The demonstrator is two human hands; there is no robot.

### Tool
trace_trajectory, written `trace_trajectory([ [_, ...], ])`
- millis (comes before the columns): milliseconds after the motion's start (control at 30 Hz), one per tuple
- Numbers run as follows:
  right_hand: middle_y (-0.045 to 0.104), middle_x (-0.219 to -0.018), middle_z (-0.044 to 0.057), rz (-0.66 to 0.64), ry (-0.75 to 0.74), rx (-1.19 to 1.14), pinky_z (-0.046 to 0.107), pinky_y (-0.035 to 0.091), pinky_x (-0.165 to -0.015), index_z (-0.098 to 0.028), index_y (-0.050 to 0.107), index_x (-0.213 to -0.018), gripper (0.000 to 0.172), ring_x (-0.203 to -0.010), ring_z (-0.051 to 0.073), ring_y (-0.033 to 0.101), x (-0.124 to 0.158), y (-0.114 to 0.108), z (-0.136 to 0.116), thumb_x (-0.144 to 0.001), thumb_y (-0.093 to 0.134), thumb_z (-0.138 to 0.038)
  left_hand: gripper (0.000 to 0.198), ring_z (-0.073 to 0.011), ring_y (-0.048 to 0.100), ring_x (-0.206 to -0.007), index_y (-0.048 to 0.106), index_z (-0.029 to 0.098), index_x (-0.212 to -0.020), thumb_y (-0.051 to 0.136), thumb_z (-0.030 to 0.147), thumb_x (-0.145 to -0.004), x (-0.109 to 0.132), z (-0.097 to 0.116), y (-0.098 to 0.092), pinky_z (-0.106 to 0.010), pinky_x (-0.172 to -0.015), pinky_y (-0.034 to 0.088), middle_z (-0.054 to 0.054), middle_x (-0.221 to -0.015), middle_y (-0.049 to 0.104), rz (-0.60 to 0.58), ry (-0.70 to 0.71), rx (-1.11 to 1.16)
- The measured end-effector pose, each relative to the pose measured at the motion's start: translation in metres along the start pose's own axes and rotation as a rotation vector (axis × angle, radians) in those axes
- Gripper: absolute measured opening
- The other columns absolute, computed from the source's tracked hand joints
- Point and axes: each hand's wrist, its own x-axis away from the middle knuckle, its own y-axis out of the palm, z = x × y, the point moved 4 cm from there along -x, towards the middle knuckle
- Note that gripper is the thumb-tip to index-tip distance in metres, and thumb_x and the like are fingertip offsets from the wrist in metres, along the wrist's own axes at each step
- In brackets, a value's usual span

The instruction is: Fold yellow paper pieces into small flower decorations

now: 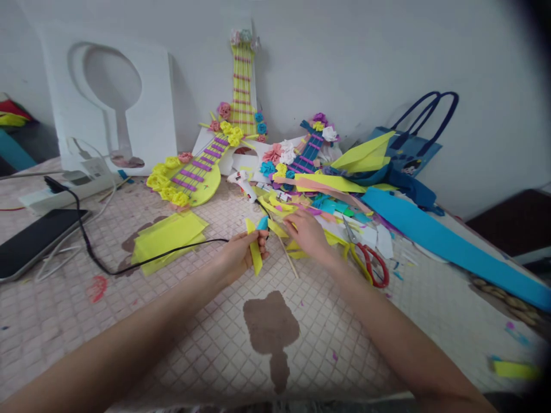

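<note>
My left hand point(241, 251) is closed around a yellow paper strip point(255, 258) and a small blue paper piece point(262, 223). To its right, my right hand point(309, 234) has its fingers pinched together at the end of another yellow strip point(278, 229), beside the heap of paper scraps. A thin wooden stick point(289, 259) lies on the table between the hands. Just beyond them rests a white glue gun point(243, 186), its black cord running left. Red-handled scissors point(372, 265) lie right of my right hand, partly over a yellow-handled tool point(360, 265).
Yellow paper sheets point(170, 240) lie left of my left hand. Paper-flowered toy guitars point(196, 172) lean at the back near a white cut-out board point(107, 103). A phone point(37, 244) and power strip point(71, 186) sit left; a long blue strip point(451, 244) and a bag point(404, 150) are right.
</note>
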Motion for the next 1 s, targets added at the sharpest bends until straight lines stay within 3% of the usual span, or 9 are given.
trace_trajectory([
  [200, 0.061, -0.094, 0.012, 0.020, -0.015, 0.017, 0.035, 0.040, -0.085, -0.016, 0.069, -0.087, 0.020, -0.099, 0.026, 0.051, -0.057, 0.022, 0.000, -0.086, 0.049, -0.016, 0.026, -0.0063, 0.051, -0.048, 0.063, 0.010, -0.079, 0.040, 0.010, -0.093, -0.001, 0.001, -0.001, -0.022, -0.057, 0.051, 0.001, -0.062, 0.051, 0.019, -0.007, 0.006],
  [367, 0.063, -0.092, 0.013, 0.021, 0.059, -0.011, 0.034, 0.040, -0.080, -0.014, 0.068, -0.080, 0.018, -0.096, 0.026, 0.052, -0.083, 0.042, -0.003, -0.078, 0.051, -0.009, 0.025, -0.0067, 0.052, -0.049, 0.064, 0.009, -0.080, 0.043, 0.014, -0.093, -0.003, 0.001, -0.004, -0.023, -0.058, 0.052, -0.001, -0.065, 0.052, 0.004, -0.003, 0.016],
  [567, 0.065, -0.075, 0.005, 0.032, 0.135, -0.135, 0.026, 0.040, -0.064, -0.014, 0.064, -0.077, 0.015, -0.070, 0.016, 0.056, -0.090, 0.041, 0.021, -0.079, 0.049, -0.016, 0.024, -0.0072, 0.052, -0.049, 0.064, 0.010, -0.080, 0.043, 0.014, -0.092, -0.004, -0.001, -0.005, -0.024, -0.058, 0.051, -0.001, -0.063, 0.053, 0.004, -0.012, 0.023],
  [733, 0.064, -0.069, 0.004, 0.022, 0.106, -0.234, 0.026, 0.039, -0.068, -0.016, 0.060, -0.064, 0.010, -0.071, 0.016, 0.055, -0.086, 0.040, 0.021, -0.073, 0.056, -0.018, 0.023, -0.0070, 0.051, -0.049, 0.063, 0.010, -0.080, 0.044, 0.013, -0.092, -0.001, -0.001, 0.000, -0.023, -0.057, 0.049, 0.000, -0.062, 0.053, -0.005, -0.013, 0.024],
  [833, 0.059, -0.063, 0.003, 0.036, 0.139, -0.294, 0.027, 0.038, -0.072, -0.018, 0.052, -0.054, 0.015, -0.075, 0.018, 0.054, -0.088, 0.042, 0.015, -0.067, 0.057, -0.014, 0.023, -0.0071, 0.051, -0.049, 0.063, 0.010, -0.080, 0.043, 0.013, -0.092, -0.001, -0.001, 0.000, -0.023, -0.057, 0.050, 0.000, -0.062, 0.052, -0.004, -0.013, 0.021],
  [1000, 0.058, -0.066, 0.002, 0.093, 0.230, -0.495, 0.029, 0.041, -0.070, -0.019, 0.049, -0.060, 0.011, -0.069, 0.016, 0.053, -0.094, 0.034, 0.015, -0.070, 0.054, -0.018, 0.025, -0.0071, 0.052, -0.049, 0.063, 0.009, -0.081, 0.042, 0.012, -0.092, -0.003, 0.000, -0.004, -0.024, -0.058, 0.051, 0.000, -0.063, 0.053, -0.001, -0.014, 0.027],
])
